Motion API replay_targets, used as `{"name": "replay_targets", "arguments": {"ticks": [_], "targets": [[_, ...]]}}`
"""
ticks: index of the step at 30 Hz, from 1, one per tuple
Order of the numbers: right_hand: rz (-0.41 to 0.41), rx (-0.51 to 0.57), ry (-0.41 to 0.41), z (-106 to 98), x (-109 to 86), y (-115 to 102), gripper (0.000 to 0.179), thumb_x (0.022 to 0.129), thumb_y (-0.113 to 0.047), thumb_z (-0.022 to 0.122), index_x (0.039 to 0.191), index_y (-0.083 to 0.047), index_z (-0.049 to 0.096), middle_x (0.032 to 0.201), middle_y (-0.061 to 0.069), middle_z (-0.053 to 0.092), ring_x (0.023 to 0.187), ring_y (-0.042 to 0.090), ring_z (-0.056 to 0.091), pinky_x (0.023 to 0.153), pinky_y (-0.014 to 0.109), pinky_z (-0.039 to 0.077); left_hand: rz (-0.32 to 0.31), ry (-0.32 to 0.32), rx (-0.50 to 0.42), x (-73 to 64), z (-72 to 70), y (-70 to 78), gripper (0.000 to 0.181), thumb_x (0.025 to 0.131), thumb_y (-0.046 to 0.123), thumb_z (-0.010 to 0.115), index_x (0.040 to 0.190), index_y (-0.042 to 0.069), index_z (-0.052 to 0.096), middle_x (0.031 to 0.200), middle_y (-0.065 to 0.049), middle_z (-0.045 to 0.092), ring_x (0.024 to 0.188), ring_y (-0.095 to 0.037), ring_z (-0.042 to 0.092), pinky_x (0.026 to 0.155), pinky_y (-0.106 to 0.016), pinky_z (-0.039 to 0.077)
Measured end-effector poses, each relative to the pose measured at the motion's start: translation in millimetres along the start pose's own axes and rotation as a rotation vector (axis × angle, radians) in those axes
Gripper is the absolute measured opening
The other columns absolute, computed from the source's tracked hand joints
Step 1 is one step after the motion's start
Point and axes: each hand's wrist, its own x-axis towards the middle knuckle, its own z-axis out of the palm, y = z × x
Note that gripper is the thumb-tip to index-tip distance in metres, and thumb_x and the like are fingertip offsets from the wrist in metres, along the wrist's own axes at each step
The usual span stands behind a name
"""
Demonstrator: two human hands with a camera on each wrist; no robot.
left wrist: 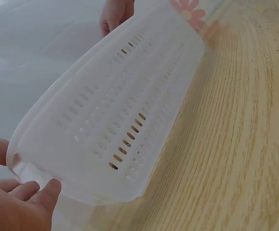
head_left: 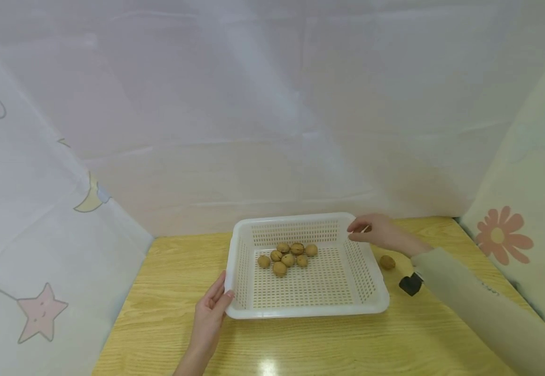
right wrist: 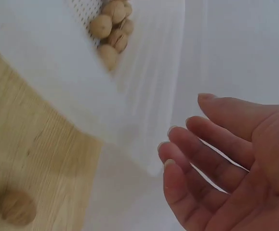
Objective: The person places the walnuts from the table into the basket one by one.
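Observation:
A white plastic basket [head_left: 307, 313] with slotted walls lies in the middle of the wooden table. Several walnuts [head_left: 288, 260] are gathered in its far left part. My left hand [head_left: 210, 310] grips the basket's left rim, thumb at the edge and fingers against the outer wall, as the left wrist view shows. At the far right corner is my right hand [head_left: 377, 231], its fingers loosely bent and holding nothing. In the right wrist view its palm [right wrist: 269, 168] faces the basket's corner. A single walnut [head_left: 387, 262] lies on the table outside the basket, below the right forearm.
The wooden table [head_left: 159, 303] runs back to a pale cloth backdrop [head_left: 272, 130]. Printed cloths hang at both sides, the right one with a red flower [head_left: 502, 235]. A small black device [head_left: 410, 284] sits at the right wrist.

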Motion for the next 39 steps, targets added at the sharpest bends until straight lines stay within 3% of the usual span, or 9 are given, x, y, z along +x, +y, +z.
{"name": "replay_targets", "arguments": {"ticks": [11,23,28,39], "targets": [[0.087,-0.052,0.082,-10.8,-48.4,54.3,0.035,0.102,-0.029,0.07,0.121,0.0,0.071,0.112,0.011,0.073,0.099,0.031,0.068,0.083,0.052,0.062,-0.002,0.005,-0.001,-0.7,0.0,0.8,0.063,0.105,0.011,0.06,0.161,0.002,0.032,0.163,-0.021,0.036,0.147,-0.038,0.041,0.111,-0.037,0.048],[0.167,-0.099,0.111,18.6,-66.0,110.7,0.046,0.101,-0.032,0.07,0.13,0.003,0.067,0.117,0.021,0.072,0.099,0.036,0.068,0.081,0.055,0.061,-0.003,0.007,-0.017,0.4,0.7,0.0,0.063,0.105,0.01,0.059,0.161,0.002,0.031,0.164,-0.02,0.035,0.147,-0.037,0.04,0.111,-0.035,0.048],[0.212,-0.098,0.102,34.6,-66.3,118.8,0.054,0.1,-0.041,0.07,0.129,0.005,0.065,0.116,0.022,0.071,0.096,0.033,0.067,0.079,0.052,0.062,-0.008,0.014,-0.015,0.6,1.0,0.2,0.063,0.105,0.008,0.059,0.161,0.002,0.032,0.164,-0.02,0.035,0.147,-0.038,0.041,0.111,-0.036,0.049],[0.203,-0.095,0.126,47.8,-65.5,123.3,0.049,0.1,-0.037,0.07,0.124,0.006,0.067,0.108,0.015,0.072,0.094,0.03,0.067,0.08,0.053,0.061,-0.016,0.01,-0.022,0.3,0.8,0.0,0.063,0.105,0.01,0.06,0.161,0.004,0.033,0.164,-0.02,0.036,0.147,-0.038,0.041,0.113,-0.04,0.047]]}}
